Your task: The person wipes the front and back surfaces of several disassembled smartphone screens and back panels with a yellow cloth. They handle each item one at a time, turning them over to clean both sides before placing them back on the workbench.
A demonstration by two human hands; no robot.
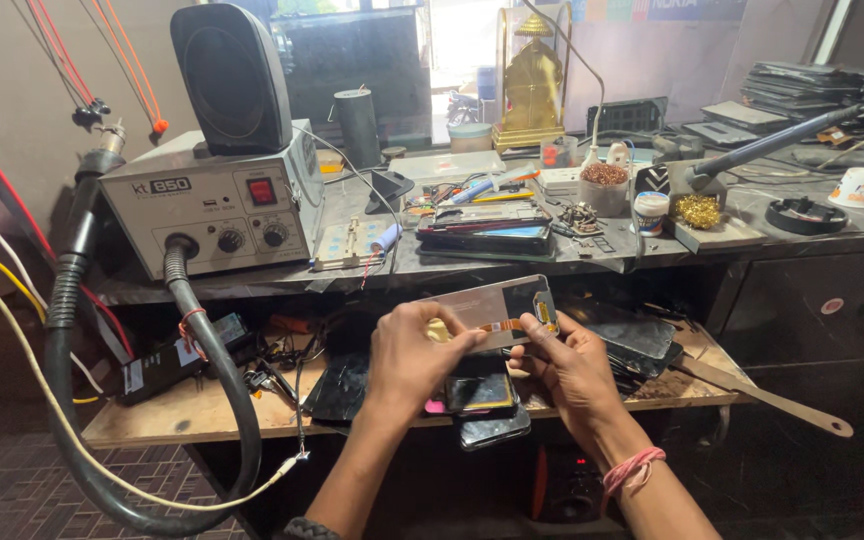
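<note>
Both my hands hold a flat phone display panel [492, 308] above a wooden shelf [202, 412]. The panel is silvery on the back, with a dark end and an orange flex strip near its right edge. My left hand [417, 355] grips its left end from below and pinches it with the thumb. My right hand [577, 365] holds the right end, thumb close to the flex strip. Under my hands lie several loose phones and screens [482, 400].
A grey hot-air rework station [212, 210] with a thick black hose [207, 350] stands on the left of the dark bench [802, 240]. A black speaker [232, 75] sits on it. Stacked phones [487, 232], tools, small jars and a white cup [857, 187] crowd the bench.
</note>
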